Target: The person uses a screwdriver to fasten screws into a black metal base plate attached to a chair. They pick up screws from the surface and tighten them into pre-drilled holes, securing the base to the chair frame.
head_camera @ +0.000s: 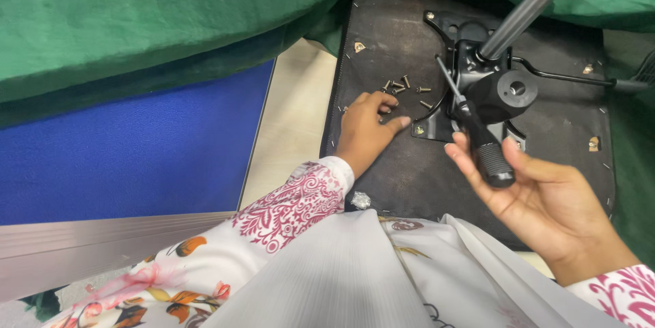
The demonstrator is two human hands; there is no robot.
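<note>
Upturned office chair seat, underside facing up: a dark board base [402, 164] edged in staples, with a black metal mechanism plate [477, 62] bolted at its centre and a chrome gas-lift column [522, 14] rising toward the upper right; a thin lever rod [566, 79] runs off to the right. Green cloth [136, 21] is draped across the top of the view, with a blue fabric panel [129, 150] and a pale strip of floor [290, 123] to the left. Item one: a small cluster of loose screws [402, 86] lying on the board, just left of the plate. Left hand [365, 133]: resting palm-down on the board, fingers loosely curled and spread, holding nothing visible; the screws lie just beyond its fingertips, up and slightly right, so this is plainly the nearer hand. Item two: a black-handled screwdriver [481, 140], its long axis running from lower right up to upper left, its slim shaft ending over the mechanism plate. Right hand [539, 198]: palm up and largely open, the handle cradled across the fingers with the thumb lightly against it, a loose hold and no firm grip. Floral white-and-red sleeves [293, 205] cover both forearms.
</note>
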